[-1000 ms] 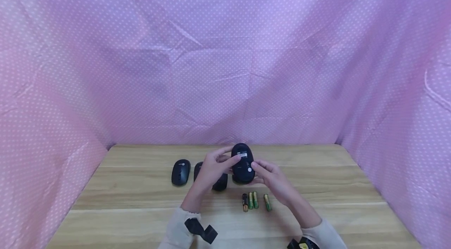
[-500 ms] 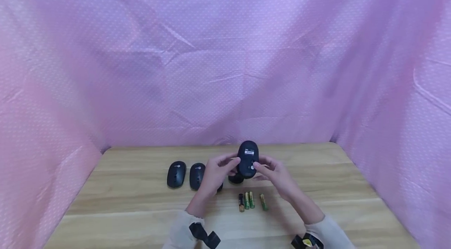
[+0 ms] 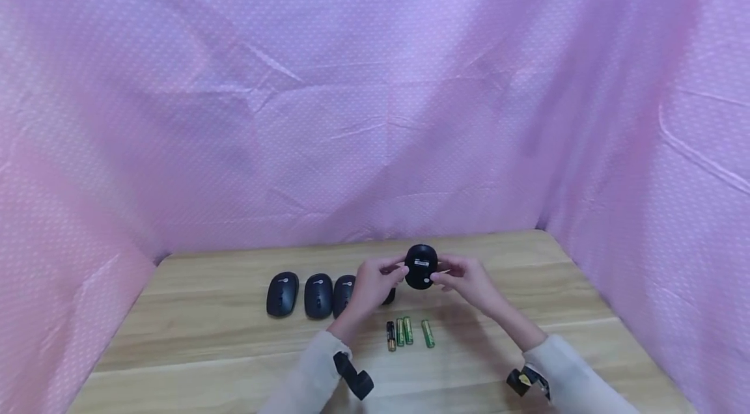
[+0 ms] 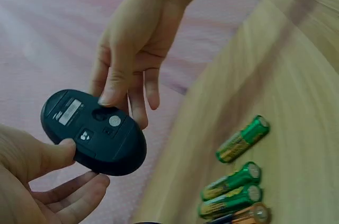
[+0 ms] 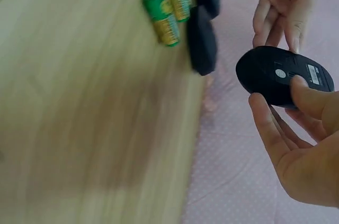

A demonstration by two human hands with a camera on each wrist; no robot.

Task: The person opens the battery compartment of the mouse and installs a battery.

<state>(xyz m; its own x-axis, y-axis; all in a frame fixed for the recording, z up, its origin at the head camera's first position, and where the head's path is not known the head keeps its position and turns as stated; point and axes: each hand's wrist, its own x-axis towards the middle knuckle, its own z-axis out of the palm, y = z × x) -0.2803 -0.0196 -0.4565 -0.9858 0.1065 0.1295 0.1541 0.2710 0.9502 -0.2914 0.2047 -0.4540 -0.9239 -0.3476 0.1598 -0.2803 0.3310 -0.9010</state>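
Between my two hands is a black computer mouse (image 3: 421, 264), raised over the table with its underside turned toward me. A white label, a round pale sticker and a small switch show on that underside. My left hand (image 3: 375, 284) pinches one long side of the mouse, thumb on the underside and fingers behind. On the opposite side my right hand (image 3: 469, 280) pinches it, its thumb lying by the sensor opening in the left wrist view. Closer to me on the table lie several batteries: a black and copper one (image 3: 390, 336) beside two green ones (image 3: 404, 331), and another green one (image 3: 428, 333) apart.
Left of my hands, black mice (image 3: 282, 295) stand in a row on the wooden table (image 3: 193, 336), tops up. Another dark mouse (image 3: 389, 297) is partly hidden behind my left hand. Pink dotted cloth (image 3: 375, 108) hangs behind the table and at both sides.
Both hands have moved the mouse rightward relative to the batteries and tilted it, so it looks shorter. A third mouse in the row now shows beside my left hand. The head view has shifted.
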